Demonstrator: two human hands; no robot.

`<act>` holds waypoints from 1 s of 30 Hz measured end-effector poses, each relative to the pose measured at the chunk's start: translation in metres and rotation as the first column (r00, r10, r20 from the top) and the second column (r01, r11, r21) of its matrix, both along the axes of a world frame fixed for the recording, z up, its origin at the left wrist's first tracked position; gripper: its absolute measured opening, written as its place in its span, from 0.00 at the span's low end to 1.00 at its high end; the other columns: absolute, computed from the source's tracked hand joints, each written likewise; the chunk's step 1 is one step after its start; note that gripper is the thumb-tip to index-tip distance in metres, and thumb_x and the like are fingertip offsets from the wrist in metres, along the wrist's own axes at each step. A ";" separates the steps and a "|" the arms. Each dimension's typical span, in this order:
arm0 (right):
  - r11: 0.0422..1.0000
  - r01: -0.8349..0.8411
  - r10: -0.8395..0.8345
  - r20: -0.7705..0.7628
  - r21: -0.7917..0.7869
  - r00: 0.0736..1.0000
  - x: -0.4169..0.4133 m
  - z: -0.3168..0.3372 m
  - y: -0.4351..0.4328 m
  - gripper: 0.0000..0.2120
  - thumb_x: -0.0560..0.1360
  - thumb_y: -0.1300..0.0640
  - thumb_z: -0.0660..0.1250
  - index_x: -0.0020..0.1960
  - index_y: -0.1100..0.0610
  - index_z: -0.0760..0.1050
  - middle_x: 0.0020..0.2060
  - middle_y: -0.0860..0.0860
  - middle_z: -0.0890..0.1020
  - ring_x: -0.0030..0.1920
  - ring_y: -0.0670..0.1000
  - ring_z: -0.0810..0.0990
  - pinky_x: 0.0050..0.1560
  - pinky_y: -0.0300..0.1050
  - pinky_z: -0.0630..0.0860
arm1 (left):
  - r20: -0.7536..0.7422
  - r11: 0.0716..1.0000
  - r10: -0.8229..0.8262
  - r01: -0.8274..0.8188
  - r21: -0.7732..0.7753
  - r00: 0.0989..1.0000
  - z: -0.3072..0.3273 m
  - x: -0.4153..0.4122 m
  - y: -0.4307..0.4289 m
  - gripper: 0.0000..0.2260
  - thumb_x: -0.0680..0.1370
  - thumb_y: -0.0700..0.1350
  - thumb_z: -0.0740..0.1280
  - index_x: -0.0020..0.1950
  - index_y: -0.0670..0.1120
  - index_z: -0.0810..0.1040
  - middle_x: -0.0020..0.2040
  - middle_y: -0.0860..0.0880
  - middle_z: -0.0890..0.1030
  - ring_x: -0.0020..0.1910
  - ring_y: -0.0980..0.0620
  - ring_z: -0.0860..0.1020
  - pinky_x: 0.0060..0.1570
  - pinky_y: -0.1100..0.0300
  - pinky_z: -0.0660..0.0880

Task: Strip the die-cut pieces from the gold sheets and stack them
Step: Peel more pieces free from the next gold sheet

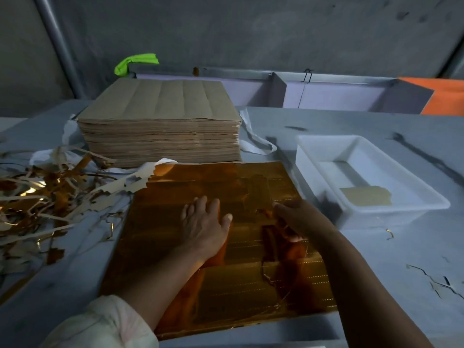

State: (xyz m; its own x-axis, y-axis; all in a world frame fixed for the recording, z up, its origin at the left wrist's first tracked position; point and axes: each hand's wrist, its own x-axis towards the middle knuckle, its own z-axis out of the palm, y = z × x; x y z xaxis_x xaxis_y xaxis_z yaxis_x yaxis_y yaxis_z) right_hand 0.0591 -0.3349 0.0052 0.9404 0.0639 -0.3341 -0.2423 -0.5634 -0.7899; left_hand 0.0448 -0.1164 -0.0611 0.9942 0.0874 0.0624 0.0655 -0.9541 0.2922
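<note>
A shiny gold sheet (pixel 160 247) with die-cut rows lies flat in front of me on the grey table. My left hand (pixel 204 224) rests flat on its middle, fingers spread. My right hand (pixel 298 217) sits on the sheet's right part, fingers bent down over a die-cut strip; whether it pinches the strip is hidden. A tall stack of brown-backed sheets (pixel 160 126) stands behind. A white tray (pixel 313 146) at the right holds a pale stripped piece (pixel 366 198).
A heap of torn gold and white waste strips (pixel 42 197) covers the table at the left. Small scraps (pixel 431 277) lie at the right. A green rag (pixel 135 62) and orange sheet (pixel 447 96) sit along the back rail.
</note>
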 end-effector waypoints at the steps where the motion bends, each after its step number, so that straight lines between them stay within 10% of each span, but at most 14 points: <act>1: 1.000 -0.014 0.014 -0.012 -0.009 1.000 0.001 -0.003 0.002 0.18 0.82 0.46 0.61 0.51 0.61 0.78 0.35 0.53 0.77 0.30 0.48 0.74 0.28 0.38 0.73 | 0.002 1.000 0.000 0.000 0.003 1.000 0.000 0.000 0.000 0.28 0.81 0.64 0.50 0.78 0.54 0.55 0.79 0.47 0.55 0.79 0.44 0.52 0.75 0.48 0.45; 15: 0.938 0.142 -0.080 0.202 -0.317 0.976 0.057 -0.012 0.015 0.22 0.80 0.40 0.60 0.38 0.57 0.75 0.31 0.52 0.78 0.31 0.49 0.77 0.32 0.42 0.71 | 0.046 0.999 -0.001 -0.001 0.053 0.999 0.001 -0.004 -0.001 0.28 0.81 0.65 0.46 0.77 0.54 0.57 0.79 0.47 0.58 0.78 0.46 0.54 0.76 0.48 0.48; 30: 0.962 0.033 -0.054 -0.070 -0.270 0.996 0.102 -0.013 0.048 0.11 0.79 0.51 0.65 0.46 0.59 0.77 0.42 0.56 0.79 0.43 0.54 0.80 0.52 0.49 0.79 | 0.055 0.997 -0.001 -0.003 0.073 0.998 0.000 -0.004 -0.002 0.28 0.80 0.65 0.46 0.77 0.54 0.58 0.78 0.47 0.59 0.78 0.46 0.55 0.76 0.47 0.48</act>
